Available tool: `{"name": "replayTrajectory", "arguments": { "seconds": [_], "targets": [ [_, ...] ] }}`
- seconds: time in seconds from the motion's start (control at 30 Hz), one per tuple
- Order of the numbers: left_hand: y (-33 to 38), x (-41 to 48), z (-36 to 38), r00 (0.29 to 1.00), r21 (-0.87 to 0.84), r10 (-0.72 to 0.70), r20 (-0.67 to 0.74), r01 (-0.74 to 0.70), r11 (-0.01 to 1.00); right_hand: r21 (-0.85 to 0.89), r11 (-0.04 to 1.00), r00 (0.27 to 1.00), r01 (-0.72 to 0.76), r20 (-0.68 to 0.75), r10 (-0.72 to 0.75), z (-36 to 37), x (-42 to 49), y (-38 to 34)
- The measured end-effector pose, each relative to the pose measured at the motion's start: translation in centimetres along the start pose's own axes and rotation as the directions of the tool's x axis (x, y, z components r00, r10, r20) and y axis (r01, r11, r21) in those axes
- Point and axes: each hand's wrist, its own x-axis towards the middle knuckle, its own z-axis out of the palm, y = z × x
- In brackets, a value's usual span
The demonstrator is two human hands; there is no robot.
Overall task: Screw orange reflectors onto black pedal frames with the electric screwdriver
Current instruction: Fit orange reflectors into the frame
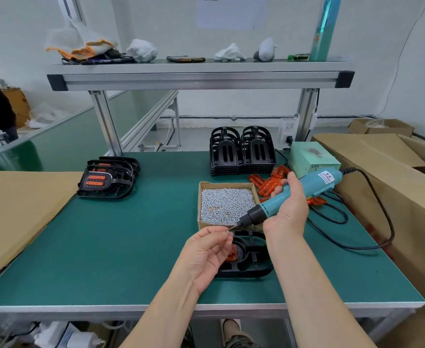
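My right hand [288,209] grips the teal electric screwdriver [289,197], its bit angled down to the left. The bit tip meets a small screw [229,231] pinched between the fingers of my left hand [207,252]. Under both hands a black pedal frame [251,259] lies on the green table [131,247], with an orange reflector [231,253] seated in it, partly hidden by my left hand. A cardboard box of screws [226,204] sits just behind the frame.
Loose orange reflectors [269,184] lie right of the screw box. Two stacks of bare black frames [241,151] stand at the back, finished pedals [108,177] at the left. A green power box [312,159] and the screwdriver's black cable [372,237] occupy the right side. Cardboard flanks both table edges.
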Motion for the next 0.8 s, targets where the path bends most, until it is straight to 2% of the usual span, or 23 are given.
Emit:
{"name": "replayTrajectory", "arguments": {
  "seconds": [0.23, 0.47, 0.8],
  "targets": [
    [0.0, -0.2, 0.1, 0.999, 0.026, 0.042, -0.014, -0.041, 0.999, -0.004, 1.000, 1.000, 0.008, -0.003, -0.008, 0.1, -0.3, -0.1],
    [-1.1, -0.5, 0.6, 0.967, 0.154, 0.244, -0.072, -0.231, 0.961, -0.034, 0.997, 0.997, 0.070, -0.005, -0.071, 0.3, -0.6, -0.1],
    [-1.3, -0.4, 0.5, 0.968, 0.137, 0.238, -0.078, -0.226, 0.964, -0.017, 1.000, 0.998, 0.021, -0.056, -0.022, -0.1, -0.5, -0.1]
  ]
}}
